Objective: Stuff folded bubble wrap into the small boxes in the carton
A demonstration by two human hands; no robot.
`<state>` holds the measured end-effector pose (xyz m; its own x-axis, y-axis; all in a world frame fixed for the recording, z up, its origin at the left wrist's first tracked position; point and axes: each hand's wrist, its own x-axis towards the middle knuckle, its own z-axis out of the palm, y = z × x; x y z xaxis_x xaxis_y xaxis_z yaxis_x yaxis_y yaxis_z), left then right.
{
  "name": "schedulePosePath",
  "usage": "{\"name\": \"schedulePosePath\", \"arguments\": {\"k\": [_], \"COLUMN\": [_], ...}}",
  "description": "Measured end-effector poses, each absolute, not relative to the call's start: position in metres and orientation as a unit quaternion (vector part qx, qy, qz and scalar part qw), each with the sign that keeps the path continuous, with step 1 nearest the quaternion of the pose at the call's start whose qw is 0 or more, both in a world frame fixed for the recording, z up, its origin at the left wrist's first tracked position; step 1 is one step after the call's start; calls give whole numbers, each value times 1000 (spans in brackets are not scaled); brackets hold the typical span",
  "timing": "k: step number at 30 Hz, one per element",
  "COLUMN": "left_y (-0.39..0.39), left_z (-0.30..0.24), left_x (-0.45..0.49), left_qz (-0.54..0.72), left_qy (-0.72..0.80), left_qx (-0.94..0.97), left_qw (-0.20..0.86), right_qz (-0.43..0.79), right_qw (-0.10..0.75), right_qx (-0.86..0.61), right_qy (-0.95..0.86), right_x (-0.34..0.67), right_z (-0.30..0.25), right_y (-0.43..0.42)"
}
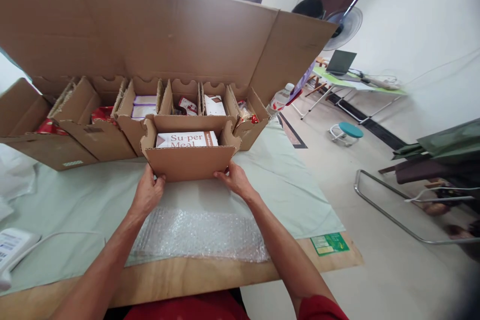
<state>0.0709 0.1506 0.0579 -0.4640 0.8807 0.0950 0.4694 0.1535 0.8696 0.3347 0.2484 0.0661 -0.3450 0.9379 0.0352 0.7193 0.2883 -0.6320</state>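
Lower left of the frame, from my seat at the far end of the feed: white device (15, 247) with a pale cable, lying on the green cloth (292, 175).

Left side, mid-height: leftmost box (48, 152), cardboard, open-topped, red wrapping (52, 127) inside. Next, second box (103, 137), red packet (104, 116) in it. Then third box (129, 129), purple-edged packs (144, 106) in it. A tall cardboard panel (168, 35) stands behind the row, across the upper frame.

Left of centre: left hand (149, 191), grasping the lower left corner of the front box, thumb on its front face; the other fingers are mostly hidden.

Centre: front box (191, 164), ahead of the row, with a white package (186, 139) lettered "Su-per Meal" inside. I cannot tell whether it rests on the cloth or touches the row. Bubble wrap (198, 235) lies below it. Above it, fourth box (193, 89) and fifth box (213, 89), each with contents showing.

Right of centre: right hand (235, 179), fingers gripping the lower right corner of the front box. Just above, sixth box (250, 135), shiny packet inside; bottle (279, 101) beside it.

Progress, my judgement: six boxes are stocked and lined up, the front box has its package, so much of the work looks done; left over is its placement, both hands not yet off it
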Motion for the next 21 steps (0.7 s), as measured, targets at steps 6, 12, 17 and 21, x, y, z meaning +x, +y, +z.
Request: {"name": "schedulePosePath", "arguments": {"k": [6,12,17,21], "left_y": [131,57,31,33], "left_z": [59,46,44,64], "left_x": [65,42,35,33], "left_qz": [455,257,106,104], "left_qy": [720,785,800,819], "left_qx": [464,541,580,532], "left_qw": [244,158,111,188], "right_qz": [283,222,191,225], "right_qw": [237,192,162,211], "right_qx": [-532,-512,-515,-516], "right_qy": [-762,-807,-820,-799], "right_x": [357,429,439,417], "right_z": [73,59,44,50], "right_y": [227,160,122,128]}}
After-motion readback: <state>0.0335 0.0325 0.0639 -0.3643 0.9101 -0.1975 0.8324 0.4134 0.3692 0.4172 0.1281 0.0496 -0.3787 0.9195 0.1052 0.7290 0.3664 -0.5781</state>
